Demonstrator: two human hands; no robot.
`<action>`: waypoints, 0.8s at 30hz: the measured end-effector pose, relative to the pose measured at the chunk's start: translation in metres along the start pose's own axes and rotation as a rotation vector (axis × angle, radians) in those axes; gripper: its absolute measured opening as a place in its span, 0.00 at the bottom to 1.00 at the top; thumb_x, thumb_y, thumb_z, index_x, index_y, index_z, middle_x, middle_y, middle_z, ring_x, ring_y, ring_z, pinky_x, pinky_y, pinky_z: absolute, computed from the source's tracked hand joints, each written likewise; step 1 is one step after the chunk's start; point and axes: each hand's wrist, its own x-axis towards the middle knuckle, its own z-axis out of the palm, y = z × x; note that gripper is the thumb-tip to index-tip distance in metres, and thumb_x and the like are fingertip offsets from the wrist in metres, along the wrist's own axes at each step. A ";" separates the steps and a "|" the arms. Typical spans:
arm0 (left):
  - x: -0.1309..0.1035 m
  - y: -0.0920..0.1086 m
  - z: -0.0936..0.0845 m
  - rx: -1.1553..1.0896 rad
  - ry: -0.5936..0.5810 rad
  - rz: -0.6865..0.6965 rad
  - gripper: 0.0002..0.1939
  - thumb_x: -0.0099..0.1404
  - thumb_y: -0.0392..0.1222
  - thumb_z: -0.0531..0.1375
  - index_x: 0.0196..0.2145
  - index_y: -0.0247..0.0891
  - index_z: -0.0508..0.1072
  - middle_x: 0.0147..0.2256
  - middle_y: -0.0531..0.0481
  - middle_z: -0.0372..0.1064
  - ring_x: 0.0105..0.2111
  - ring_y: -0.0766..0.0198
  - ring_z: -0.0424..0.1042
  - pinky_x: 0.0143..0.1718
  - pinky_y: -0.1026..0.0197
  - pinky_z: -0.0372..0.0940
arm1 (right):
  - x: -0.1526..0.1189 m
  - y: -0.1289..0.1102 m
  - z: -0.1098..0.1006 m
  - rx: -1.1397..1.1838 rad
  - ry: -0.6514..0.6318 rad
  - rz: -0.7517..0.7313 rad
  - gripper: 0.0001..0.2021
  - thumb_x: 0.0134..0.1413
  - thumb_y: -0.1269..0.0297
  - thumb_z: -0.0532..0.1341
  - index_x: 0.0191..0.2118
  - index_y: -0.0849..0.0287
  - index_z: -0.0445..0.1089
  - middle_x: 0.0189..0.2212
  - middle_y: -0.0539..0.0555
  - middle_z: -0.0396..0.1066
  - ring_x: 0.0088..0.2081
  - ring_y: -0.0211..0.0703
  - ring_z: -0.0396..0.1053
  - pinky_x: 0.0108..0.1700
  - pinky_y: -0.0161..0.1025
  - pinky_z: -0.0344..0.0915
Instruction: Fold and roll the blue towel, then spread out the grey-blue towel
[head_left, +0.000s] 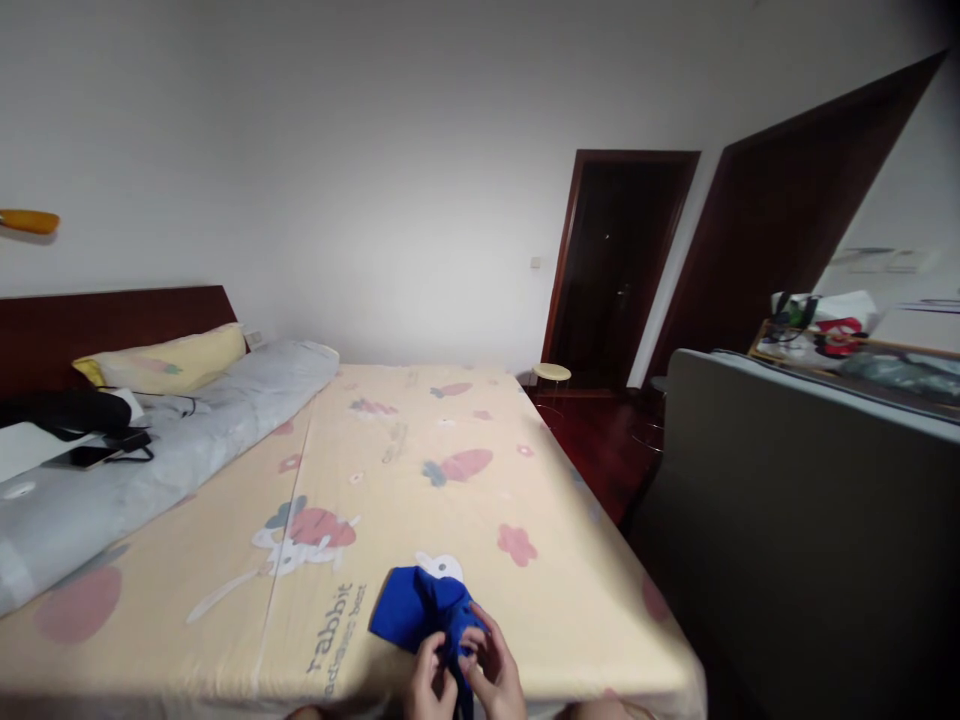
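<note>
Left fingers [428, 652] and right fingers [496, 636] grip blue cloth [400, 608] on bed [600, 620]; stool [551, 372] beyond

The blue cloth [400, 608] lies crumpled, its near part bunched between my fingers [493, 628], its flatter end spread just beyond them, leftward.

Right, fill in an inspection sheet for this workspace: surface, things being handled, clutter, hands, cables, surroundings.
Surface: bed with a pale yellow sheet, carrot and rabbit prints.
Things being handled: blue cloth, partly spread on the bed, bunched at the hands.
Clutter: long grey bundle along the headboard side, a black item on it.
Hands: left hand and right hand at the cloth, fingers curled; exact grip unclear.
Cables: dark cord on the bundle.
Surroundings: stool, dark door, grey panel.
</note>
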 end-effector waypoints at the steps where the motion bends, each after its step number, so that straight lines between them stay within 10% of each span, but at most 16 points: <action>1: 0.005 0.001 -0.002 -0.010 -0.033 -0.014 0.20 0.55 0.48 0.55 0.44 0.40 0.74 0.40 0.41 0.78 0.39 0.55 0.78 0.42 0.58 0.73 | 0.000 0.001 -0.001 -0.035 -0.001 -0.025 0.29 0.42 0.53 0.68 0.52 0.53 0.68 0.35 0.55 0.75 0.38 0.48 0.73 0.40 0.41 0.70; 16: -0.003 -0.002 0.002 -0.103 -0.051 -0.099 0.24 0.54 0.59 0.57 0.41 0.40 0.73 0.34 0.42 0.78 0.33 0.55 0.77 0.37 0.58 0.73 | -0.009 0.035 -0.011 -0.227 0.097 -0.042 0.19 0.43 0.58 0.66 0.43 0.54 0.66 0.31 0.53 0.75 0.35 0.46 0.75 0.38 0.37 0.72; 24: 0.004 -0.005 -0.028 0.175 -0.077 0.046 0.22 0.47 0.36 0.54 0.41 0.42 0.75 0.42 0.43 0.77 0.43 0.54 0.76 0.45 0.54 0.71 | -0.010 0.008 -0.019 -0.375 0.077 -0.096 0.16 0.51 0.61 0.58 0.46 0.57 0.69 0.34 0.54 0.76 0.37 0.44 0.75 0.41 0.37 0.71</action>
